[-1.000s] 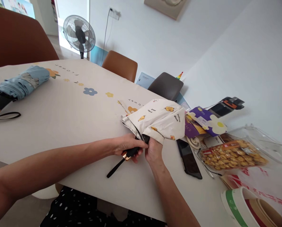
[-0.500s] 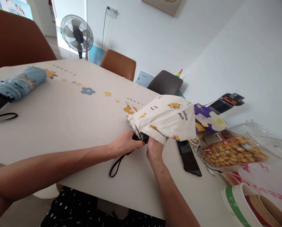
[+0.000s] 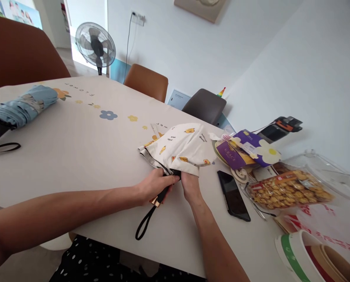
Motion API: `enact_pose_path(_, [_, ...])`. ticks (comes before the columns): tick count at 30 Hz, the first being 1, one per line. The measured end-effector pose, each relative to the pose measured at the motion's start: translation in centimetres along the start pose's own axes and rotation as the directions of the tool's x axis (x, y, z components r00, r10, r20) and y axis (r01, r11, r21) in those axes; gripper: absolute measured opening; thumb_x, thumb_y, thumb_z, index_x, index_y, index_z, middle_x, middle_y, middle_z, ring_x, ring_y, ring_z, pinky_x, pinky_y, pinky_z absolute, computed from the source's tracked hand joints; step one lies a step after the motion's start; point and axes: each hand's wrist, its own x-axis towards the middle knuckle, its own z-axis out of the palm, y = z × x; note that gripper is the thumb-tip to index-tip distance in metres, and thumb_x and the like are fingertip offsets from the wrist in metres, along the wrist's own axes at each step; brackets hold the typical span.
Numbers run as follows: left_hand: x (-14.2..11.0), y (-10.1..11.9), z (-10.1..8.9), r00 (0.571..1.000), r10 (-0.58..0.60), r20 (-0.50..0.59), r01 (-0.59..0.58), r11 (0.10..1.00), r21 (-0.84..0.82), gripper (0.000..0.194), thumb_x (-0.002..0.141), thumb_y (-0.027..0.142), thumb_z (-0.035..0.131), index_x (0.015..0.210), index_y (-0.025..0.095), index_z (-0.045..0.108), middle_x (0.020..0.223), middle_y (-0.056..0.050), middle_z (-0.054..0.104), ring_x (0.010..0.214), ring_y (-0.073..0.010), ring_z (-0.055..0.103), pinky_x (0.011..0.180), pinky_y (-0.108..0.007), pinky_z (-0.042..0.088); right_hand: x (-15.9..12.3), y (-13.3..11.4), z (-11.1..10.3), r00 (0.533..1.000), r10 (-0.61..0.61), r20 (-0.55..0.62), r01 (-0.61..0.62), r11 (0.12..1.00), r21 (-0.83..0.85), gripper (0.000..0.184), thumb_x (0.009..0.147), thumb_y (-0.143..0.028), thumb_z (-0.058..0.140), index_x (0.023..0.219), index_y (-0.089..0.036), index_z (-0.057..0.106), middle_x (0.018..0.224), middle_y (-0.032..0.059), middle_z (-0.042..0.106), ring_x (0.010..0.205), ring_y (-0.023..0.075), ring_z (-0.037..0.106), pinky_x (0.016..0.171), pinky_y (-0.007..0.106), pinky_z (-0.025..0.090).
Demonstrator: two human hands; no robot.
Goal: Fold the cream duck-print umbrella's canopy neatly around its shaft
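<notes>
A white folding umbrella (image 3: 180, 147) printed with yellow ducks is collapsed, its fabric loose and puffed out over the table. Its black handle, with a gold-coloured end and a black wrist strap (image 3: 145, 224), points towards me. My left hand (image 3: 157, 184) is closed round the handle just below the fabric's edge. From the near side, my right hand (image 3: 190, 184) reaches in under the fabric, so its fingers are hidden. On the far left lies a blue folding umbrella (image 3: 26, 105), furled, with a black handle and strap.
Right of the umbrella, a black phone (image 3: 233, 196) lies on the white table (image 3: 104, 164). Beyond it are glasses, a purple box (image 3: 251, 147), a bag of round snacks (image 3: 289, 190) and tape rolls (image 3: 298, 250). Chairs (image 3: 147, 82) and a fan (image 3: 95, 45) stand behind.
The duck-print umbrella has shifted left and its fabric has sunk lower. More of the handle, including the gold-coloured end, shows below my left hand. My right hand stays under the fabric.
</notes>
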Motion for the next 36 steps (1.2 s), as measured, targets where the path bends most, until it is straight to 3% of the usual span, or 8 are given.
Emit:
enact_pose_path(4, [0.6, -0.3, -0.1, 0.991, -0.007, -0.135, -0.012, 0.990, -0.140, 0.028, 0.076, 0.036, 0.052, 0.057, 0.016, 0.044, 0.048, 0.002, 0.046, 0.036, -0.0097, 0.044, 0.033, -0.022, 0.038, 0.5, 0.0, -1.5, 0.952, 0.241, -0.188, -0.230, 0.970, 0.076, 0.019, 0.079, -0.031, 0.046, 0.088, -0.018, 0.058, 0.069, 0.0038, 0.063, 0.065, 0.0196, 0.062, 0.063, 0.036, 0.053])
enact_pose_path(8, [1.4, -0.2, -0.9, 0.974, -0.033, -0.225, -0.027, 0.966, -0.258, 0.024, 0.076, 0.033, 0.054, 0.062, 0.016, 0.044, 0.053, 0.001, 0.049, 0.039, -0.0096, 0.046, 0.036, -0.024, 0.042, 0.7, -1.0, -2.3, 0.853, 0.420, -0.310, -0.357, 0.903, 0.241, 0.028, 0.083, -0.034, 0.034, 0.068, -0.018, 0.051, 0.048, -0.0001, 0.052, 0.032, 0.0138, 0.048, 0.032, 0.028, 0.042])
enact_pose_path(15, [1.7, 0.1, -1.1, 0.978, -0.060, -0.198, 0.004, 0.962, -0.271, 0.021, 0.074, 0.029, 0.058, 0.063, 0.016, 0.044, 0.056, 0.000, 0.048, 0.044, -0.0099, 0.046, 0.037, -0.025, 0.044, 0.3, -4.0, -2.3, 0.857, 0.086, -0.508, -0.013, 0.989, 0.147, 0.015, 0.078, -0.025, 0.044, 0.093, -0.023, 0.040, 0.065, -0.0045, 0.057, 0.035, 0.0101, 0.049, 0.037, 0.024, 0.043])
enact_pose_path(18, [1.7, 0.2, -1.2, 0.982, -0.060, -0.181, 0.008, 0.962, -0.274, 0.021, 0.074, 0.026, 0.057, 0.062, 0.016, 0.042, 0.056, 0.000, 0.048, 0.043, -0.0094, 0.045, 0.035, -0.024, 0.042, 0.4, -3.7, -3.3, 0.860, -0.031, -0.510, -0.059, 0.986, -0.159, 0.023, 0.077, -0.027, 0.049, 0.097, -0.021, 0.040, 0.068, -0.0018, 0.058, 0.038, 0.0109, 0.050, 0.041, 0.025, 0.041])
enact_pose_path(23, [1.9, 0.3, -1.6, 0.988, -0.090, -0.129, 0.053, 0.963, -0.266, 0.020, 0.074, 0.025, 0.056, 0.062, 0.016, 0.043, 0.056, 0.000, 0.048, 0.043, -0.0094, 0.045, 0.036, -0.025, 0.042, 1.2, -2.3, -5.9, 0.829, -0.214, -0.516, -0.170, 0.783, -0.598, 0.013, 0.073, -0.029, 0.052, 0.078, -0.017, 0.051, 0.066, 0.0046, 0.058, 0.059, 0.0181, 0.055, 0.058, 0.030, 0.042])
enact_pose_path(28, [2.1, 0.3, -2.1, 0.993, -0.110, -0.041, 0.102, 0.982, -0.162, 0.020, 0.073, 0.025, 0.056, 0.064, 0.016, 0.042, 0.053, 0.001, 0.049, 0.040, -0.0095, 0.045, 0.036, -0.025, 0.042, 1.2, -3.1, -6.7, 0.747, -0.300, -0.593, -0.090, 0.838, -0.538, 0.011, 0.071, -0.020, 0.048, 0.062, -0.018, 0.054, 0.055, -0.0002, 0.052, 0.053, 0.0145, 0.049, 0.055, 0.027, 0.040])
enact_pose_path(33, [2.1, 0.3, -2.3, 0.996, -0.094, -0.004, 0.093, 0.995, -0.040, 0.018, 0.072, 0.024, 0.056, 0.065, 0.016, 0.042, 0.053, 0.000, 0.049, 0.038, -0.0104, 0.045, 0.032, -0.023, 0.038, 0.2, -4.8, -6.7, 0.832, -0.215, -0.511, 0.088, 0.961, -0.262, 0.009, 0.070, -0.018, 0.048, 0.069, -0.018, 0.058, 0.044, -0.0058, 0.045, 0.035, 0.0108, 0.044, 0.038, 0.024, 0.037])
enact_pose_path(36, [2.0, 0.4, -2.4, 0.995, -0.097, -0.003, 0.097, 0.994, -0.041, 0.017, 0.072, 0.024, 0.056, 0.066, 0.017, 0.042, 0.054, 0.001, 0.050, 0.038, -0.0102, 0.045, 0.032, -0.023, 0.038, 0.0, -5.7, -7.1, 0.770, -0.209, -0.603, 0.145, 0.977, -0.154, 0.009, 0.070, -0.019, 0.049, 0.070, -0.018, 0.058, 0.044, -0.0060, 0.045, 0.031, 0.0096, 0.042, 0.032, 0.023, 0.034])
